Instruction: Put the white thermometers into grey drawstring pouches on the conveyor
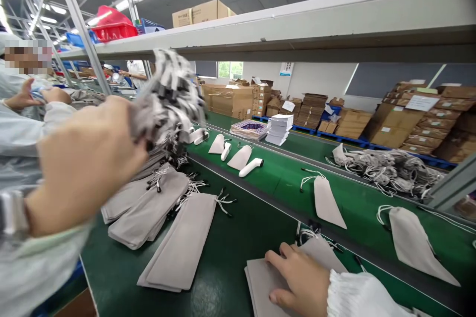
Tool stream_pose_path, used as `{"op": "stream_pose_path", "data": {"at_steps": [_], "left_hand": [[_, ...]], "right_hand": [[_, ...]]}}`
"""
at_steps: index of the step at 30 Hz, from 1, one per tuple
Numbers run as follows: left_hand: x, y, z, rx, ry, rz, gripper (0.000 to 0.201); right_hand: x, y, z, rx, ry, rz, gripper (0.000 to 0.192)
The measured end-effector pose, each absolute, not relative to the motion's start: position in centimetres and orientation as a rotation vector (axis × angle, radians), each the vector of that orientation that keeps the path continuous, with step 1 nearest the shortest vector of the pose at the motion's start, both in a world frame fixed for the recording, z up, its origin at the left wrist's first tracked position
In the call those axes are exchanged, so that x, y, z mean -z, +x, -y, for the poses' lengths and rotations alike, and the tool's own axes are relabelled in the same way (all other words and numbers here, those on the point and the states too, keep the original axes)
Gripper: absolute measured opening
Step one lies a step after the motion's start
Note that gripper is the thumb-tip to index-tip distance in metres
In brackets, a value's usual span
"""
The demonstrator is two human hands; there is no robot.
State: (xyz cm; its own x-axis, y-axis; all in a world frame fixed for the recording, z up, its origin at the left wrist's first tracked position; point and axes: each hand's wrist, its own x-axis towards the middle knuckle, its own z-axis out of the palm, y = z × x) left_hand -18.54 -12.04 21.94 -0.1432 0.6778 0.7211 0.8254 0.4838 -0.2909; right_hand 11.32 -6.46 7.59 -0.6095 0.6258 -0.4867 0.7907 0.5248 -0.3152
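Note:
My left hand (85, 158), raised and smeared by motion, is closed round a bundle of grey drawstring pouches (169, 99). White cords with dark ends hang in a tangle from the bundle. My right hand (299, 277) rests with fingers apart on a stack of flat grey drawstring pouches (260, 282) near the table's front. Between the hands lies a second stack of pouches (182, 242), cords towards the belt. Further left are more pouch stacks (148, 208), partly covered by my left arm and the raised bundle.
A green conveyor belt (278, 183) carries single pouches (329, 200) and white handheld devices (251, 167). Beyond it lie a pouch heap (386, 168) and a stack of white papers (278, 129). A shelf (297, 15) spans overhead. At left stands a co-worker (22, 104); cartons (394, 119) fill the back.

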Motion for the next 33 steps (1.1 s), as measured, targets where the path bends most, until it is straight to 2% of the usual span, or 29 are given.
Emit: {"op": "stream_pose_path", "data": {"at_steps": [3, 5, 7, 9, 12, 14, 15, 18, 21, 23, 25, 28, 30, 33], "left_hand": [[-17.3, -11.2, 11.8, 0.083, -1.485, 1.806, 0.036], [-12.5, -6.7, 11.8, -0.021, -1.865, 1.765, 0.038], [-8.3, -3.7, 12.3, -0.101, -2.204, 1.856, 0.038], [-6.2, -2.7, 12.7, -0.134, -2.451, 1.936, 0.039], [-7.2, -4.3, 11.4, -0.03, -2.947, 1.897, 0.046], [-8.5, -5.9, 9.5, 0.149, -2.921, 1.847, 0.04], [-8.9, -6.6, 8.5, 0.234, -2.887, 1.82, 0.046], [-8.2, -7.4, 6.2, 0.163, -2.95, 1.881, 0.064], [-6.6, -7.3, 6.0, 0.047, -3.076, 1.929, 0.057], [-5.8, -7.3, 6.8, 0.145, -3.054, 1.941, 0.057], [-5.3, -7.7, 8.0, 0.303, -3.017, 1.918, 0.066], [-4.6, -8.8, 10.3, 0.481, -3.028, 1.729, 0.076], [-4.0, -9.4, 11.8, 0.452, -2.996, 1.631, 0.068], [-3.4, -9.9, 13.5, 0.333, -2.862, 1.572, 0.048]], "right_hand": [[-7.3, 12.8, 7.3, 0.783, 1.184, -2.384, 0.052], [-7.0, 14.5, 7.9, 0.766, 1.201, -2.369, 0.052], [-6.6, 16.6, 8.5, 0.778, 1.202, -2.395, 0.042], [-6.3, 18.8, 9.1, 0.868, 1.185, -2.43, 0.029], [-6.6, 21.2, 9.3, 0.956, 1.215, -2.505, 0.017], [-7.2, 21.6, 8.8, 0.899, 1.394, -2.597, 0.009], [-7.6, 21.4, 8.4, 0.865, 1.547, -2.64, 0.011], [-7.8, 19.7, 6.3, 0.943, 2.015, -2.579, 0.041], [-7.0, 17.1, 4.2, 1.214, 2.085, -2.373, 0.065], [-6.5, 15.8, 3.2, 1.311, 2.047, -2.319, 0.069], [-6.7, 15.2, 2.7, 1.296, 2.048, -2.337, 0.068], [-8.6, 15.2, 2.6, 1.03, 2.083, -2.417, 0.065], [-10.4, 15.7, 2.7, 0.859, 2.098, -2.456, 0.064], [-13.4, 17.1, 2.9, 0.874, 2.128, -2.554, 0.059]]}}
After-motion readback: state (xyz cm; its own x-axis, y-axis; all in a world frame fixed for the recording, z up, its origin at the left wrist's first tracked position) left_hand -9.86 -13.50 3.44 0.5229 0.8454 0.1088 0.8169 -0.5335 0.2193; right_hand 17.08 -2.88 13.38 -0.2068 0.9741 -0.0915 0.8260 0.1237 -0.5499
